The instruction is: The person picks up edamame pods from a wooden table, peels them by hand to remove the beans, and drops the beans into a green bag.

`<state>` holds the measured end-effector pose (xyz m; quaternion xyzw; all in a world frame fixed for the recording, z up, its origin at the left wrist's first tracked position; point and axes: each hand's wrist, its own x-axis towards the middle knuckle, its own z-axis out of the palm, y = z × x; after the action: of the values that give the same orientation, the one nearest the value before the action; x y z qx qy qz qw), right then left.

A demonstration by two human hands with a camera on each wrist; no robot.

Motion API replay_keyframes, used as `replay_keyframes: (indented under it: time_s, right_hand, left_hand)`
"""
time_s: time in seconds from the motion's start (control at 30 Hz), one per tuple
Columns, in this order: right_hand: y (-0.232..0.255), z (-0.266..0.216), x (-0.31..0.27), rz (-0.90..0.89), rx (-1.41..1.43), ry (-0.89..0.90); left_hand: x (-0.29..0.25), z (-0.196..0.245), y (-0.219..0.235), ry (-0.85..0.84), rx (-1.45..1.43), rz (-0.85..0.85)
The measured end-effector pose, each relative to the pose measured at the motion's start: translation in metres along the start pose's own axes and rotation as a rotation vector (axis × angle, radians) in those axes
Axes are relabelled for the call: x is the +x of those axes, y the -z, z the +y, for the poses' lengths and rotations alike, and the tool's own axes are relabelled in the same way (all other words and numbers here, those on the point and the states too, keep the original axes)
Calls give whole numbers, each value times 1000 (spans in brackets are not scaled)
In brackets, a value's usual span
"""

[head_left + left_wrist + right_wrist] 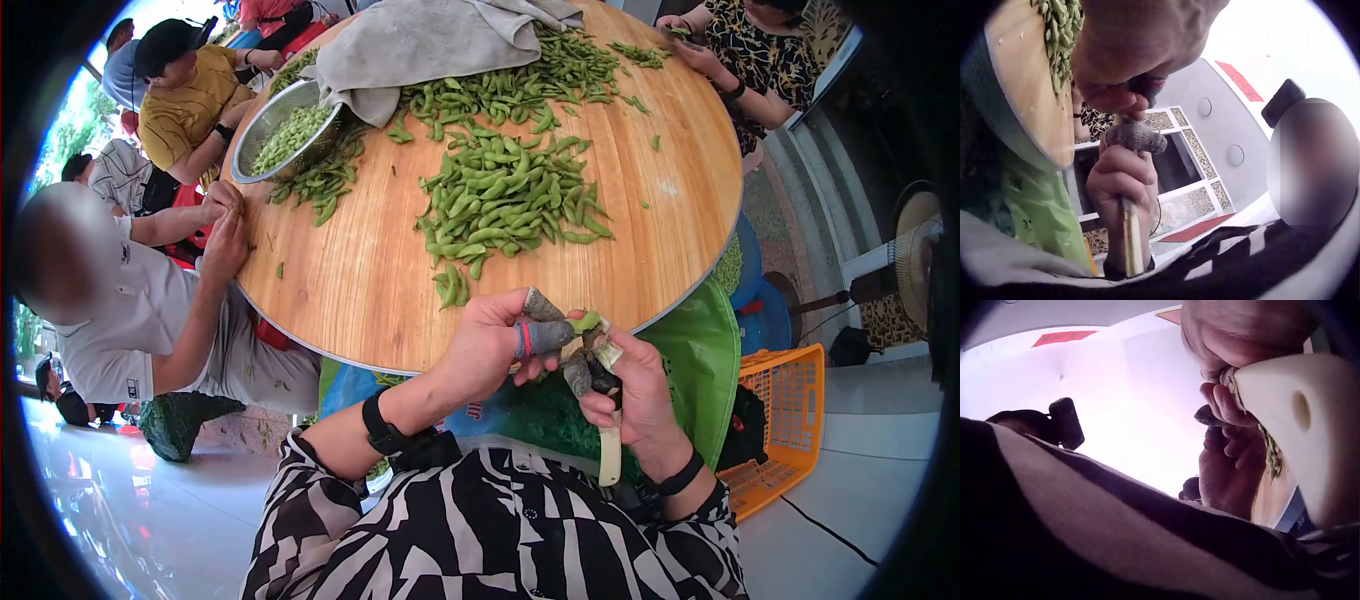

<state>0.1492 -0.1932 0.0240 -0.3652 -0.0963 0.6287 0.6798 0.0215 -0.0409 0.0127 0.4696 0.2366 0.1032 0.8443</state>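
My left hand [478, 345], with grey covers [545, 337] on thumb and finger, pinches a green soybean pod [584, 322] over my lap, just off the table edge. My right hand [640, 385] meets it there, fingers curled round a cream-handled tool [610, 458]. Its handle points down toward my body and has a hole near the end in the right wrist view; its working end is hidden by the fingers. Grey covers [1138, 139] also wrap right-hand digits. A heap of soybean pods [505, 195] lies on the table ahead.
The round wooden table [340, 270] also bears a metal colander [240, 160] of shelled beans and a grey cloth [430, 50] over more pods. People sit at left and far right. A green bag [710, 360] hangs by my lap; an orange crate [800, 400] stands right.
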Motion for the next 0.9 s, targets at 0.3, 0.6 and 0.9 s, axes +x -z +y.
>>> replay_keyframes:
  time_s: [0.3,0.6,0.9]
  right_hand:
    - [-5,-3,5,223,-730,365]
    - [7,-4,10,44,-629,266]
    - [16,2,5,41,-705,326]
  left_hand:
    - [-1,-2,0,237,-243,-152]
    - [-2,-25,12,323,-520,-286]
    - [-1,-22,1,349,-466,-267]
